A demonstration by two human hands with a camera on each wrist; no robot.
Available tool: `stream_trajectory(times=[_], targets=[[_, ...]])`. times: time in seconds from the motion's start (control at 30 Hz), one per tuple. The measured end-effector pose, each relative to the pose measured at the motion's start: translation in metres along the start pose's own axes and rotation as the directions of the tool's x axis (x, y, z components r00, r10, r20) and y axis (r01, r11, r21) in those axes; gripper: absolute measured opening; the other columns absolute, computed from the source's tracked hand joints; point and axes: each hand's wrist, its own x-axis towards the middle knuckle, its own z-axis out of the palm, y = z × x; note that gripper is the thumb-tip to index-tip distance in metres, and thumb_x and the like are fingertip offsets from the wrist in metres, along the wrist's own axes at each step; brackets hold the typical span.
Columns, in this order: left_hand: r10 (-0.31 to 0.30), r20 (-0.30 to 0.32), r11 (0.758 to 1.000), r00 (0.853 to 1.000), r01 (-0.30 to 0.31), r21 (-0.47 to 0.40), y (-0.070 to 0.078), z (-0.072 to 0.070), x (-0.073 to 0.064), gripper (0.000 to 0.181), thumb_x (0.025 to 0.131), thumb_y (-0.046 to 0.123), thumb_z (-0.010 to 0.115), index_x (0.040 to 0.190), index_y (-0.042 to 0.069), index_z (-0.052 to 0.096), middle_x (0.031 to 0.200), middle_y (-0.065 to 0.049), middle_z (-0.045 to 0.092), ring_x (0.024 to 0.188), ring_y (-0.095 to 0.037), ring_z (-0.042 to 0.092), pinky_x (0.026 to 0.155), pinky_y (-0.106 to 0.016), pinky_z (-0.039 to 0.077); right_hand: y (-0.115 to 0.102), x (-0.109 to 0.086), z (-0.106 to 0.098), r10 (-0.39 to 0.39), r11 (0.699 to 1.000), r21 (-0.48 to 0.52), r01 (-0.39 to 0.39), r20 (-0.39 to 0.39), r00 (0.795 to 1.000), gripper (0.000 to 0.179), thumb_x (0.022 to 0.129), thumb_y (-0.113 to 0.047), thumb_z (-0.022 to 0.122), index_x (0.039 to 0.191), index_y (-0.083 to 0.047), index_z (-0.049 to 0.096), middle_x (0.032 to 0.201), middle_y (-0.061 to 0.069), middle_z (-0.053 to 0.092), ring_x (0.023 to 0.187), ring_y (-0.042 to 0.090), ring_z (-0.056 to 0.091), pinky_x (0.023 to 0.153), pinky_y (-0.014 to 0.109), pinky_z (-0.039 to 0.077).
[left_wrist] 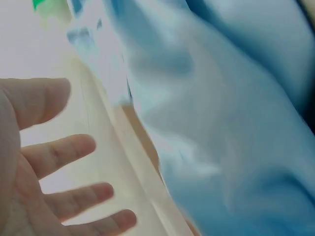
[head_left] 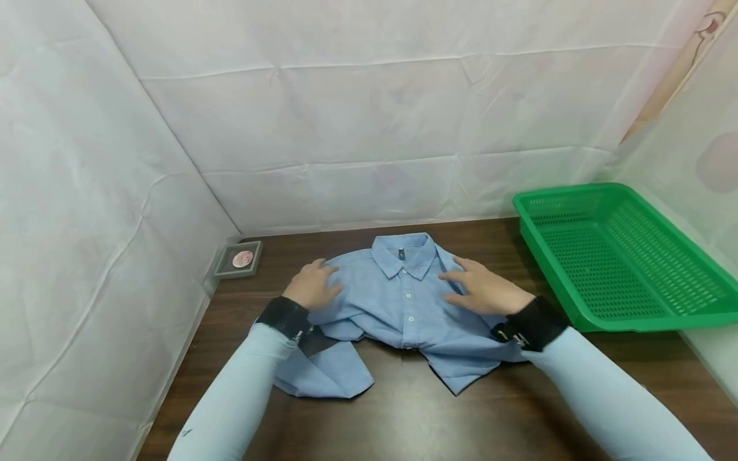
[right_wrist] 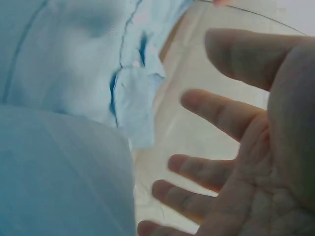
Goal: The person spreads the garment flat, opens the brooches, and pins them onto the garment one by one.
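Note:
A light blue button-up shirt (head_left: 386, 301) lies front side up on the dark wooden table, its collar toward the back wall. Its lower part is folded under or bunched, and the two sleeves fold down toward the near side. Over the shirt's left shoulder area in the head view is my left hand (head_left: 313, 286), fingers spread and holding nothing. My right hand (head_left: 483, 287) hovers at the opposite shoulder, fingers apart, also with nothing in it. Both wrist views show straight, separated fingers beside the blue cloth (left_wrist: 211, 108).
At the right stands a green plastic basket (head_left: 582, 307) with perforated walls. A small grey square dish (head_left: 237, 274) with a round pink piece sits at the back left. White sheeting (head_left: 369, 115) walls off the back and sides of the table (head_left: 403, 422).

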Motion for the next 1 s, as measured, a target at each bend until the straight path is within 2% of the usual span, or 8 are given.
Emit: stream_trajectory(times=[0.3,0.43,0.53,0.67,0.73,0.83,0.93,1.0], targets=[[-0.045,0.060,0.997,0.997,0.049,-0.065,-0.042,0.011,-0.028,0.048,0.093,0.033,0.062,0.132,0.006,0.058,0.138,-0.029,0.045,0.122,-0.045,0.048,0.097,-0.056,0.041,0.016,-0.019,-0.001,-0.006,1.000,-0.018,0.007,0.036,0.999,0.029,0.091,-0.027,0.066,0.114,-0.009,0.072,0.140,0.035,0.040,0.131,0.052,0.034,0.099,0.062,0.035],[-0.022,0.058,0.996,0.998,0.027,-0.085,-0.045,0.024,-0.028,0.049,0.092,0.033,0.063,0.130,0.001,0.058,0.135,-0.028,0.048,0.121,-0.042,0.051,0.097,-0.053,0.042,0.019,-0.005,0.004,-0.057,0.993,0.096,0.070,-0.136,0.989,0.029,0.093,-0.022,0.065,0.116,-0.005,0.069,0.134,0.028,0.050,0.127,0.044,0.043,0.097,0.056,0.040],[-0.008,0.051,0.997,0.999,0.013,-0.082,-0.046,0.032,-0.025,0.054,0.092,0.034,0.064,0.130,-0.003,0.056,0.133,-0.025,0.051,0.122,-0.039,0.051,0.099,-0.051,0.042,0.011,0.002,-0.007,-0.038,0.939,0.301,0.164,-0.384,0.923,0.026,0.095,-0.015,0.063,0.117,-0.002,0.066,0.123,0.018,0.060,0.111,0.032,0.057,0.089,0.043,0.048],[-0.015,0.039,0.997,0.999,0.018,-0.076,-0.047,0.040,-0.023,0.058,0.092,0.034,0.064,0.131,-0.008,0.053,0.132,-0.024,0.053,0.123,-0.037,0.050,0.101,-0.049,0.040,-0.009,-0.002,-0.042,0.043,0.751,0.549,0.366,-0.594,0.803,0.021,0.097,-0.008,0.058,0.113,0.004,0.063,0.105,0.012,0.065,0.093,0.022,0.062,0.079,0.027,0.051],[-0.022,0.041,0.996,0.999,0.025,-0.085,-0.047,0.041,-0.023,0.059,0.092,0.033,0.064,0.132,-0.008,0.052,0.132,-0.024,0.053,0.124,-0.037,0.049,0.102,-0.049,0.039,-0.019,-0.010,-0.059,0.061,0.706,0.574,0.415,-0.633,0.772,0.020,0.097,-0.008,0.058,0.112,0.004,0.063,0.100,0.011,0.064,0.088,0.021,0.062,0.076,0.023,0.051],[-0.019,0.046,0.996,0.999,0.023,-0.085,-0.047,0.041,-0.023,0.059,0.092,0.033,0.064,0.133,-0.008,0.051,0.132,-0.025,0.052,0.125,-0.038,0.049,0.102,-0.050,0.039,-0.026,-0.023,-0.074,0.036,0.815,0.470,0.338,-0.625,0.780,0.016,0.097,-0.012,0.059,0.109,-0.004,0.066,0.093,0.004,0.066,0.077,0.015,0.061,0.068,0.022,0.049],[-0.023,0.052,0.996,0.998,0.027,-0.083,-0.046,0.038,-0.022,0.058,0.092,0.033,0.064,0.133,-0.006,0.052,0.132,-0.025,0.052,0.124,-0.039,0.049,0.101,-0.050,0.040,-0.022,-0.035,-0.071,0.005,0.951,0.270,0.148,-0.496,0.868,0.012,0.096,-0.020,0.062,0.103,-0.013,0.068,0.085,-0.003,0.066,0.068,0.011,0.057,0.061,0.027,0.046],[-0.034,0.053,0.996,0.998,0.038,-0.081,-0.044,0.034,-0.020,0.058,0.092,0.034,0.064,0.133,-0.005,0.052,0.132,-0.025,0.052,0.123,-0.039,0.050,0.100,-0.051,0.040,-0.013,-0.041,-0.059,0.022,0.990,0.138,0.029,-0.353,0.935,0.015,0.095,-0.025,0.063,0.102,-0.013,0.068,0.087,-0.002,0.066,0.069,0.011,0.056,0.061,0.029,0.045]])
